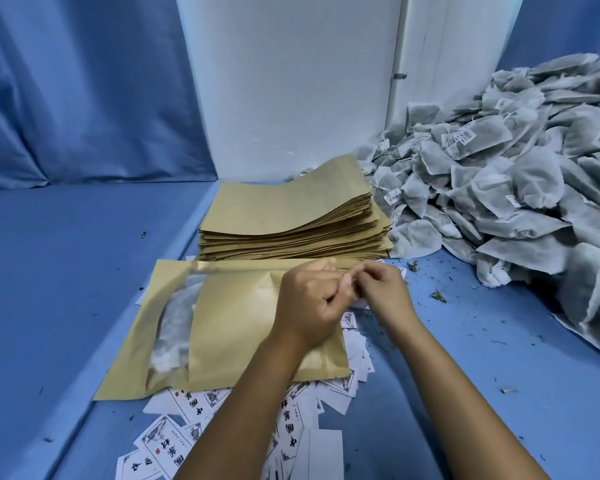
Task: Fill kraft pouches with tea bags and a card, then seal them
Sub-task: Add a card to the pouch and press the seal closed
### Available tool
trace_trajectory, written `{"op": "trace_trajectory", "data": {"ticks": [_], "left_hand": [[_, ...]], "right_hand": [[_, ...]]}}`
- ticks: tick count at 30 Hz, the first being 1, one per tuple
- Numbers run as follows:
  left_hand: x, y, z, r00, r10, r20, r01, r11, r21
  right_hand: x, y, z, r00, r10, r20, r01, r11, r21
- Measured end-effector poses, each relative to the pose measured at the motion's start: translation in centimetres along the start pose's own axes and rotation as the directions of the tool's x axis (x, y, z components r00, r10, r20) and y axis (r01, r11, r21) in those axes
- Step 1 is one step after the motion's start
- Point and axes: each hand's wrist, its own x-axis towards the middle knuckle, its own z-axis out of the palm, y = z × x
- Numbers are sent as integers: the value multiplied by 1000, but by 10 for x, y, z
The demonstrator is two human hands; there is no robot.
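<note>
A kraft pouch point(236, 327) with a clear window lies flat on the blue table, tea bags showing through the window at its left. My left hand point(312, 299) and my right hand point(381, 289) meet at the pouch's right end, both with fingers curled and pinching its mouth edge. A stack of flat kraft pouches point(291, 220) sits just behind. A big heap of grey tea bags point(520, 174) fills the right side. Printed cards point(194, 424) lie scattered under and in front of the pouch.
Blue cloth covers the table point(66, 271) and hangs as curtains at the left and far right. A white wall panel point(291, 81) stands behind the stack. Loose tea crumbs point(437, 296) dot the cloth to the right of my hands.
</note>
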Motion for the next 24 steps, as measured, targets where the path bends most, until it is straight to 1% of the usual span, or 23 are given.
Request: {"op": "trace_trajectory", "data": {"ticks": [1,2,4,6,8,11,13,14,15,16,18,19,20,21,22,23,24], "left_hand": [[0,1,1,1000,9,4,-9,1000,1],[-1,3,2,1000,23,20,-23,1000,12],[-3,5,7,996,57,73,-61,997,48],[-6,7,12,988,100,114,-112,988,104],[-7,10,16,977,164,135,-186,968,168],[-9,15,20,945,268,186,-309,919,246],[-6,16,19,932,306,194,-351,895,277],[-5,16,19,927,330,181,-371,883,289],[-4,18,19,918,360,164,-394,870,295],[-3,20,18,904,404,143,-428,853,297],[-1,24,14,871,481,100,-487,817,309],[1,24,9,867,493,73,-487,807,333],[2,22,4,875,483,35,-460,805,375],[3,20,0,897,441,-33,-389,821,417],[4,17,-2,923,362,-133,-276,860,429],[4,14,-3,941,231,-246,-132,922,363],[6,14,-3,936,33,-350,47,975,219]], "right_hand": [[4,5,-1,997,20,-69,-18,999,35],[4,6,-2,996,45,-73,-39,996,82],[4,12,3,990,135,37,-140,977,158],[7,13,6,976,188,109,-205,964,169],[11,9,9,973,183,139,-205,964,167],[16,5,9,955,220,199,-237,969,65],[14,3,6,951,188,247,-206,977,50],[13,2,4,950,147,274,-180,979,98],[11,-2,2,948,112,297,-172,967,186],[9,-9,1,947,79,310,-179,934,308],[9,-25,0,961,30,277,-181,823,539],[12,-35,-1,971,14,240,-166,760,628],[16,-44,-2,979,-2,204,-143,704,696],[21,-52,-3,985,-14,170,-120,651,749],[26,-59,-5,989,-20,143,-104,593,799],[32,-63,-6,993,-11,118,-95,523,847],[39,-63,-7,996,14,93,-89,449,889]]}}
